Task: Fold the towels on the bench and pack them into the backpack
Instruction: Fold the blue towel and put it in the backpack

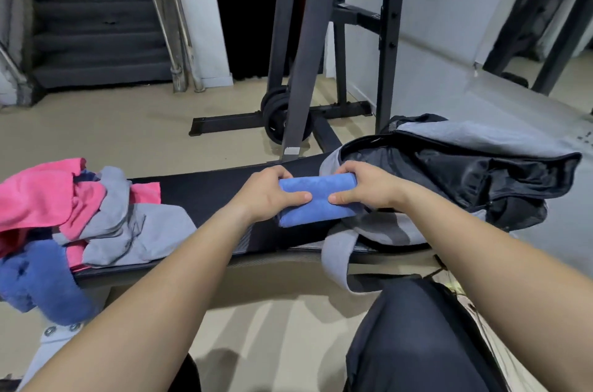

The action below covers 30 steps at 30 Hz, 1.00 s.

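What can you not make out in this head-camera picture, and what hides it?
- Head view: the backpack shows only dark folds inside; any towels inside cannot be told.
- Head view: towel pile runs off the left edge; its count is unclear.
- Head view: blue towel ends are covered by the left hand and right hand gripping it.
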Available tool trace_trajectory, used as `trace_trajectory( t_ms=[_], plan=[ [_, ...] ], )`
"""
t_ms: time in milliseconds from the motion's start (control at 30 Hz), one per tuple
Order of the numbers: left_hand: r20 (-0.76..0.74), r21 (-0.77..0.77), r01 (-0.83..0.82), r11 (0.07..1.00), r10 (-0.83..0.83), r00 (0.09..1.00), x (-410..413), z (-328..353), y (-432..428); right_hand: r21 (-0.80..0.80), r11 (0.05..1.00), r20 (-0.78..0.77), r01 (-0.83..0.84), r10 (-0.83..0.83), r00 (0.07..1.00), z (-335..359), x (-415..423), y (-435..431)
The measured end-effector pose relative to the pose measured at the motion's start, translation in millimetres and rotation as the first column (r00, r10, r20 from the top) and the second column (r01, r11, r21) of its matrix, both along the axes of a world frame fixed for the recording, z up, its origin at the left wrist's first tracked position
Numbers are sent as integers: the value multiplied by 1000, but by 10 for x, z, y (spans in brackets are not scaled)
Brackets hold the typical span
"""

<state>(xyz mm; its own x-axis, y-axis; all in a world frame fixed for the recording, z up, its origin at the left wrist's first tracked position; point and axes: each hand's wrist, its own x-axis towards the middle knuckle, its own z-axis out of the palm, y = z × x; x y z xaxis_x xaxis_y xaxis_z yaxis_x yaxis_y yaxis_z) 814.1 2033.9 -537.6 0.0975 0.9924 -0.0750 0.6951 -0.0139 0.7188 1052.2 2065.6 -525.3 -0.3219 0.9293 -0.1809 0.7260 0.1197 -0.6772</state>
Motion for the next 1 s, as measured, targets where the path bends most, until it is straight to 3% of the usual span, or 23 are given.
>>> trace_trajectory(
  t_ms=[133, 233, 333, 400, 567, 733, 867, 1000],
  plan=[
    [70, 74, -4, 997, -2, 998, 556, 151, 303, 34, 979, -97, 199, -195, 976, 41, 463, 107],
    [109, 78, 10, 997, -18, 994, 973, 260, 564, 68, 910, -193, 410, -391, 900, 2, 783, 246],
    [72, 82, 40, 996, -46, 996, 1305, 289, 869, 32, 812, -295, 583, -549, 782, -71, 1045, 451],
    [8, 86, 49, 995, -50, 999, 1488, 265, 1078, 34, 774, -260, 632, -604, 753, -141, 1158, 629],
    [-347, 153, 105, 983, -46, 937, 1771, 66, 1504, 120, 762, -60, 636, -634, 771, -258, 1189, 1025],
    [-707, 300, 225, 927, 58, 705, 1828, -118, 1730, 152, 788, 85, 597, -612, 787, -419, 1106, 1427],
    [-792, 341, 281, 897, 113, 599, 1773, -233, 1906, 113, 805, 84, 583, -592, 801, -592, 1034, 1639],
    [-737, 379, 254, 890, 124, 665, 1721, -283, 2042, 97, 804, 66, 586, -593, 802, -732, 1017, 1776]
  ],
)
